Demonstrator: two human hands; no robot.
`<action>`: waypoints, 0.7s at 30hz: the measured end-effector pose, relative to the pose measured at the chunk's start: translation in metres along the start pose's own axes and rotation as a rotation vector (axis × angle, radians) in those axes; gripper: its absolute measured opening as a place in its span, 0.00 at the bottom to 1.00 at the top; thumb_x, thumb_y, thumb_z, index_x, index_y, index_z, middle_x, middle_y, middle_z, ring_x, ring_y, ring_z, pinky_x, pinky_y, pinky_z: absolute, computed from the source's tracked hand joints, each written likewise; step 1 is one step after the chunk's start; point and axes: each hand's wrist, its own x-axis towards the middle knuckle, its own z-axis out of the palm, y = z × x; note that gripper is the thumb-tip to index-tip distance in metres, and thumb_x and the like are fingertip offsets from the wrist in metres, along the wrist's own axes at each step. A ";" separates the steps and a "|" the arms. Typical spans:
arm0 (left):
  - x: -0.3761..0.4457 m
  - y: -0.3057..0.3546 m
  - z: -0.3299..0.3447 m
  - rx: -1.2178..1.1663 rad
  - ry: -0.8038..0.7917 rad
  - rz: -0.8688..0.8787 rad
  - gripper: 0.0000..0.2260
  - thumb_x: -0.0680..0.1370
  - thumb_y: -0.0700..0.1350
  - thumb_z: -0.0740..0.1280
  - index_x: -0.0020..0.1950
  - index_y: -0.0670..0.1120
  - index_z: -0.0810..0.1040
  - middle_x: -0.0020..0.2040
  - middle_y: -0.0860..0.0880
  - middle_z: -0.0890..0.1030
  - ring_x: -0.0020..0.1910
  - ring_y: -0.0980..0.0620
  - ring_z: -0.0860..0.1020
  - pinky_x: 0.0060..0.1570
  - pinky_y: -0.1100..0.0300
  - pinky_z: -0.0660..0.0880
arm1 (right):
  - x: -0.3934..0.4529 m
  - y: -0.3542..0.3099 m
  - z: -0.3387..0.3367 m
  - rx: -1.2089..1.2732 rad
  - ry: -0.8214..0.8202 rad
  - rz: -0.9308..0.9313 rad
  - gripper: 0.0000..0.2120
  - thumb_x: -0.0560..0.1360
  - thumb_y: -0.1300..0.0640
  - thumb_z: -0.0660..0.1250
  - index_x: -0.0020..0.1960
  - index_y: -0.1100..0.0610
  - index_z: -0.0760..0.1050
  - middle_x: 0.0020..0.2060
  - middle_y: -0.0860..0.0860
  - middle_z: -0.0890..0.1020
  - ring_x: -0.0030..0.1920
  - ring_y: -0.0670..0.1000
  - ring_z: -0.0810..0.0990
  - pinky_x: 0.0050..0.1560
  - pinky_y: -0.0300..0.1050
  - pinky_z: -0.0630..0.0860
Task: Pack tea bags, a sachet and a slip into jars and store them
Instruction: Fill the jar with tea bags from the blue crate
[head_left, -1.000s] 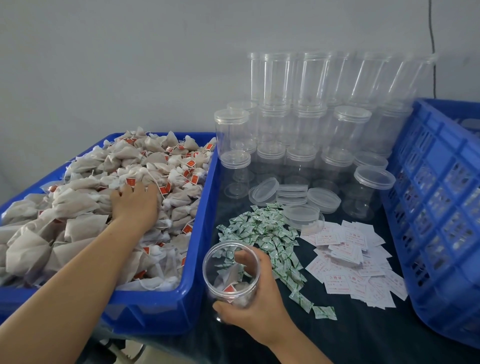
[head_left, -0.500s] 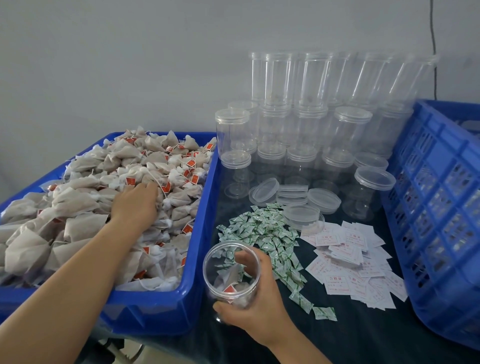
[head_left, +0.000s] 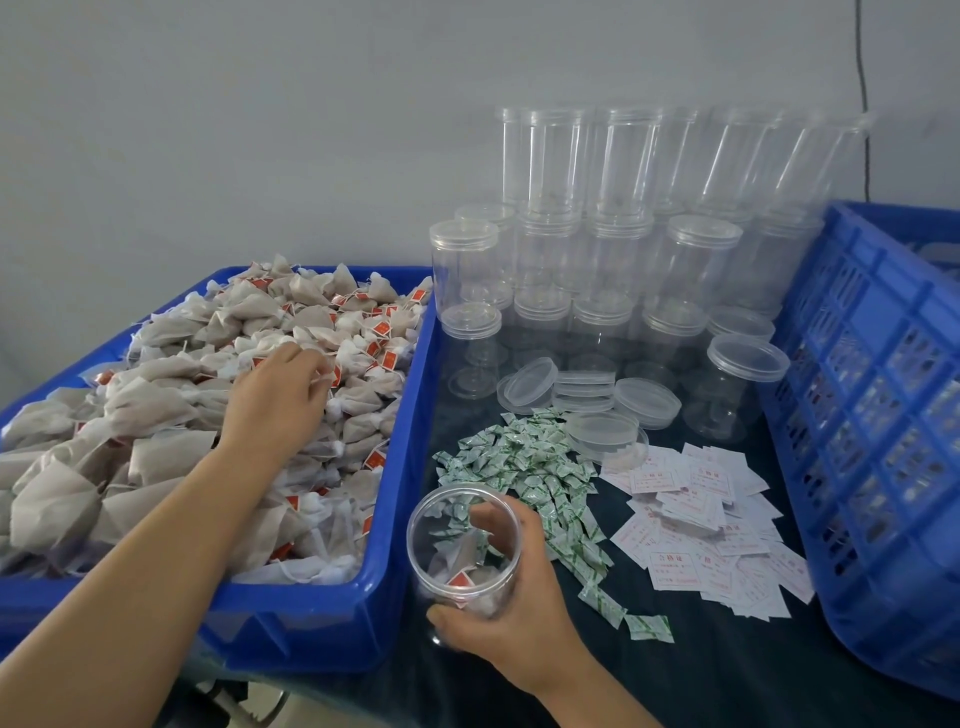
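Note:
My right hand (head_left: 514, 618) grips an open clear jar (head_left: 464, 545) standing on the dark table; a few tea bags lie in its bottom. My left hand (head_left: 275, 400) rests on the heap of tea bags (head_left: 171, 415) in the blue tub (head_left: 400, 415), fingers curled into the bags; whether it has hold of one I cannot tell. Green-and-white sachets (head_left: 524, 467) are piled just beyond the jar. White slips with red print (head_left: 696, 514) are scattered to the right of the sachets.
Several empty clear jars (head_left: 613, 249), some lidded, are stacked against the wall at the back. Loose lids (head_left: 587, 395) lie in front of them. A blue slatted crate (head_left: 883, 415) stands at the right edge.
My left hand has shifted slightly farther into the tea bag heap and curled its fingers. The right hand and jar stay in place.

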 end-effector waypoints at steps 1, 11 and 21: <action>0.000 0.001 0.000 -0.049 0.006 0.004 0.07 0.78 0.40 0.64 0.53 0.39 0.79 0.49 0.44 0.77 0.44 0.45 0.75 0.46 0.50 0.72 | 0.000 0.000 0.000 0.000 -0.001 0.000 0.41 0.57 0.52 0.80 0.64 0.33 0.65 0.60 0.34 0.74 0.66 0.42 0.73 0.60 0.35 0.74; 0.001 0.020 -0.002 -0.337 -0.071 0.059 0.03 0.77 0.41 0.67 0.47 0.48 0.76 0.41 0.54 0.74 0.40 0.57 0.72 0.39 0.68 0.65 | 0.000 0.001 0.000 0.002 0.005 -0.013 0.41 0.58 0.52 0.80 0.63 0.32 0.66 0.59 0.33 0.74 0.64 0.40 0.74 0.58 0.31 0.73; 0.000 0.077 -0.039 -0.749 -0.415 0.154 0.07 0.75 0.42 0.69 0.43 0.55 0.78 0.42 0.62 0.80 0.41 0.64 0.77 0.40 0.72 0.74 | 0.003 0.004 -0.001 0.038 -0.032 -0.040 0.42 0.60 0.54 0.82 0.66 0.35 0.64 0.59 0.34 0.75 0.63 0.41 0.76 0.57 0.34 0.76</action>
